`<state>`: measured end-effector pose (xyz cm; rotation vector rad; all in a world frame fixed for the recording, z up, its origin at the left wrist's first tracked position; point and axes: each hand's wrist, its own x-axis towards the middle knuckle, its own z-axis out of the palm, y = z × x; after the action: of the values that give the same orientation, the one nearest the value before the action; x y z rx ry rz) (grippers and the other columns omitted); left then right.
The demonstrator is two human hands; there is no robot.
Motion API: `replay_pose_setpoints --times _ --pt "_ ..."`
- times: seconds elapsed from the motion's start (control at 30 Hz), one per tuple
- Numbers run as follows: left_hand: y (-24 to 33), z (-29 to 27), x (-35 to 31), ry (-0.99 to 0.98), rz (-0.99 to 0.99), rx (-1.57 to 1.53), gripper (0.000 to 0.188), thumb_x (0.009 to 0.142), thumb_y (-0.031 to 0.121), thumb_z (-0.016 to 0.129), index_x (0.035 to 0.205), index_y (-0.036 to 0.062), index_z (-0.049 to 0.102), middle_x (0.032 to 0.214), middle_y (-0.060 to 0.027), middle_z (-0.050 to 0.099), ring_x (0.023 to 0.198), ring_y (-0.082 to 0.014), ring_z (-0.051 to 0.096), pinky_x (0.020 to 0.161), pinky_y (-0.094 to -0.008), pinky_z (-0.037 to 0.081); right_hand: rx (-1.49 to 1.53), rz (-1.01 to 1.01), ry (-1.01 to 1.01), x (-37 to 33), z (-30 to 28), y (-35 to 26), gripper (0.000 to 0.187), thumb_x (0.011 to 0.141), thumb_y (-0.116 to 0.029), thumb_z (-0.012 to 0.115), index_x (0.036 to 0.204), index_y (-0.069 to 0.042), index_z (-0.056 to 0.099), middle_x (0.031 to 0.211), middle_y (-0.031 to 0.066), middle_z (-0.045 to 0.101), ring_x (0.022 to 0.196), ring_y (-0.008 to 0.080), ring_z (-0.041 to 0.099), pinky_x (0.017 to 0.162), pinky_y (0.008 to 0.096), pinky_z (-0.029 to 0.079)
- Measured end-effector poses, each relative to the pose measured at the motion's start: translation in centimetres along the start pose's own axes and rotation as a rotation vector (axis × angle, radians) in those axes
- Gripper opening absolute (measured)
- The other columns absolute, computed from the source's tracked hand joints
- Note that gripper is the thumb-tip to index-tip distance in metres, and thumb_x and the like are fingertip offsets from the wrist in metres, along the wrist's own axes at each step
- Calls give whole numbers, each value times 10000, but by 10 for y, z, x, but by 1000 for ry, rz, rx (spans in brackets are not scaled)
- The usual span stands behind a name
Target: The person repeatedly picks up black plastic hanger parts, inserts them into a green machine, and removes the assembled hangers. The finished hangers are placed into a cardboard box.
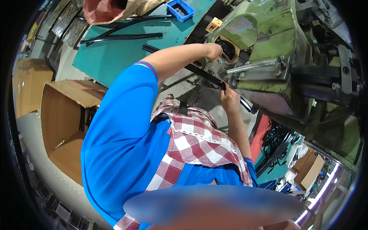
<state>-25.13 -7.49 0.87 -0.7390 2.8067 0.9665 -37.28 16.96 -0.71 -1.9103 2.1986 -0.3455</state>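
A long black bar (205, 74) slants from the teal table's edge, under my left forearm, down to the machine. My right hand (230, 100) is closed round its lower part, beside the green machine (264, 46). My left hand (214, 51) is above the bar, next to an open box of small black parts (227, 49). Its fingers are pinched together and point down toward a metal fixture (218, 69). What they hold, if anything, is too small to make out.
On the teal table (115, 53) lie more black bars (122, 37), a blue bin (180, 9) of small parts and a brown sack (119, 9). Open cardboard boxes (69, 96) stand at the left. Black bent parts (276, 145) lie at the right. A rod with a spring (255, 66) juts from the machine.
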Motion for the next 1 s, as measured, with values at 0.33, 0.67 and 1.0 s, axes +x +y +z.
replay_pose_setpoints --times 0.33,0.67,1.0 --pt "-23 -9 117 195 -177 291 292 888 153 469 1002 61 721 1056 -146 694 991 -291 672 827 -395 540 -49 68 117 6 31 15 400 842 -243 675 1204 -89 601 1143 211 561 1090 397 531 943 528 409" --pt "-8 0 115 194 -120 432 259 862 107 516 1010 51 721 1013 -134 707 929 -278 694 745 -400 567 103 -63 220 -1 28 20 393 830 -66 659 1210 -95 562 1064 137 597 1003 318 570 887 408 439" --pt "-14 -10 103 302 -61 281 227 870 116 495 937 43 698 1023 -171 684 947 -328 668 807 -411 543 -245 -120 285 -2 30 38 342 829 -177 639 1140 -38 616 1060 196 638 985 362 610 875 459 462"
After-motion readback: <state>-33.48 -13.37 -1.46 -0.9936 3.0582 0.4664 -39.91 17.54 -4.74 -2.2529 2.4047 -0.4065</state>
